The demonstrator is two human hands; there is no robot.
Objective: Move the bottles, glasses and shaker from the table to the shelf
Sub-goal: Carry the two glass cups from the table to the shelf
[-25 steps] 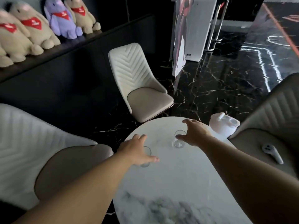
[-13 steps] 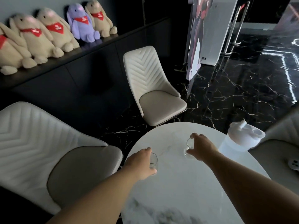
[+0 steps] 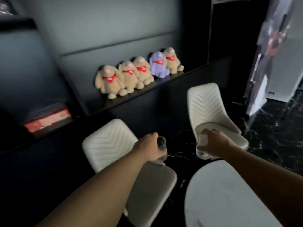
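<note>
Left hand (image 3: 148, 149) wrapped round one clear glass (image 3: 162, 148), held up over the near chair (image 3: 124, 161). Right hand (image 3: 213, 145) gripped the second glass (image 3: 203, 147) (pretty blurry), just past the worktop (image 3: 229, 194) edge, off the surface.

Two bare forearms are seen reaching in from the lower edge, each ending in an ungloved hand: the left hand (image 3: 148, 149) and the right hand (image 3: 214, 145). No sleeve, watch or ring is worn (motion blur softens finer detail).
</note>
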